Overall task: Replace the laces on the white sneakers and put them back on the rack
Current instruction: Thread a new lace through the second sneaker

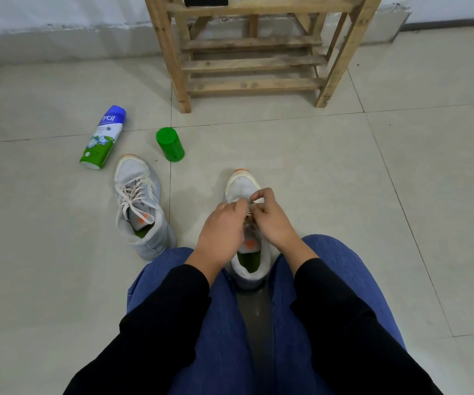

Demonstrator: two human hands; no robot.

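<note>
A white sneaker point(241, 186) with an orange toe tip and green insole stands on the floor between my knees, toe pointing away. My left hand point(221, 227) and my right hand point(270, 216) meet over its eyelets, fingers pinched on the cream lace point(249, 214), which is mostly hidden under them. A second white sneaker point(140, 206) stands to the left, laced, with loose lace ends across its tongue. The wooden shoe rack point(251, 64) stands ahead against the wall.
A blue, white and green spray can point(103, 138) lies on the tiled floor at the left. Its green cap point(170, 144) lies beside it. A dark object point(206, 0) sits on an upper rack shelf. My blue-jeaned knees frame the sneaker.
</note>
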